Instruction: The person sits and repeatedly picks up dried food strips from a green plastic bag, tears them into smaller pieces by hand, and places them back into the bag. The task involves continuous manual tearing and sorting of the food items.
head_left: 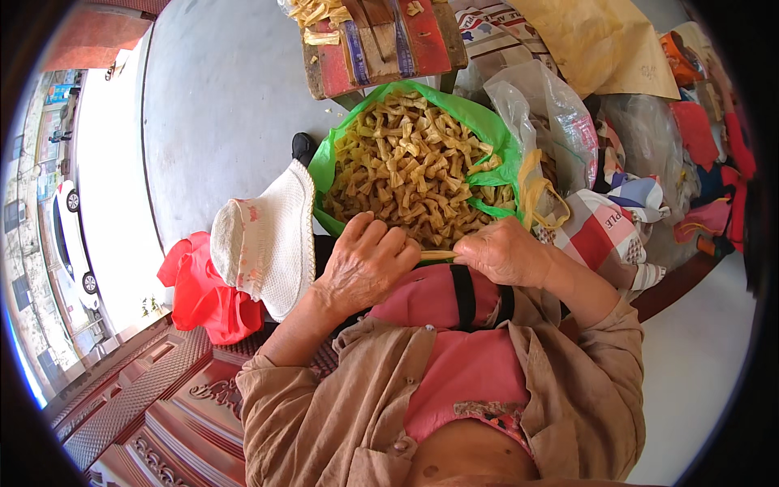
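Between my two fists runs a pale yellow strip of plant-like material (pixel 439 255), held close above my lap. My left hand (pixel 372 259) is closed on one end of it. The other end is pinched in my right hand (pixel 505 251). Just beyond them stands a green plastic bag (pixel 487 131), filled with many short, knotted, yellow-brown pieces (pixel 414 161). Their exact material I cannot tell. Behind the bag is a small red wooden stool (pixel 432 45) with a dark thin rod and blue-edged strips on its top, beside more pale pieces (pixel 322 15).
A white woven hat (pixel 277 243) and a red bag (pixel 213 292) lie at the left. On the right are clear plastic bags (pixel 541 103), a checked cloth (pixel 599 225) and a brown paper sheet (pixel 602 42). A carved reddish door (pixel 176 420) shows at lower left.
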`<state>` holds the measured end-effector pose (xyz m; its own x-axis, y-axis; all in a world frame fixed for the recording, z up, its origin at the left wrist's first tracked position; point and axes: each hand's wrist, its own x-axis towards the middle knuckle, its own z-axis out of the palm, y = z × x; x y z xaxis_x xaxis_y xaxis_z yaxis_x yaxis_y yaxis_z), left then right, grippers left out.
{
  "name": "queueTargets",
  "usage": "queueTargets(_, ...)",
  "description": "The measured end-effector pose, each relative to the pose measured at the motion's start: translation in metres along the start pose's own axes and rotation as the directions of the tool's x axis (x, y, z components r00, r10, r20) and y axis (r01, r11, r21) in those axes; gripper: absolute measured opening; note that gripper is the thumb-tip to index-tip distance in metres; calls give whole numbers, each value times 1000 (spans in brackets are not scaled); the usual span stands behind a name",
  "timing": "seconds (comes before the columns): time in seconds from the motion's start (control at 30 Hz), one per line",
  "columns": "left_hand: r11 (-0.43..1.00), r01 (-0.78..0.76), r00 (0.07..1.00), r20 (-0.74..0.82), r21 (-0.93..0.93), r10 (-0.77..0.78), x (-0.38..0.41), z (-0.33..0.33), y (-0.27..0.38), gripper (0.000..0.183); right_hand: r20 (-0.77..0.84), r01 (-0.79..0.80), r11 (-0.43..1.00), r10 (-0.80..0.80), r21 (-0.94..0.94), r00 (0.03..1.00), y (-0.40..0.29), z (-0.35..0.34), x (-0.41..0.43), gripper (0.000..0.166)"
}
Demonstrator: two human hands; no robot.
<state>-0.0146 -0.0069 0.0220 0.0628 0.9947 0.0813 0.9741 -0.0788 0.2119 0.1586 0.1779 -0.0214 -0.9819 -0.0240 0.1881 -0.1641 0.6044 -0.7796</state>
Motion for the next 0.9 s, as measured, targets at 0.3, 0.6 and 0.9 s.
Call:
queueTargets(0.3,876,260,940,-102,-407,-326,53,-17,-75,18,-268,-38,965,-35,-260,963,50,-54,70,13)
queueTargets(0.6,821,444,727,-391,-360,-565,127,-34,-162,22,-457,7,801,-349,-598,819,110,-102,193,12)
queueTargets(0.9,161,267,573,22,-950,-819,88,-20,-123,24,-523,-255,923,374,287,765,132,-71,104,18)
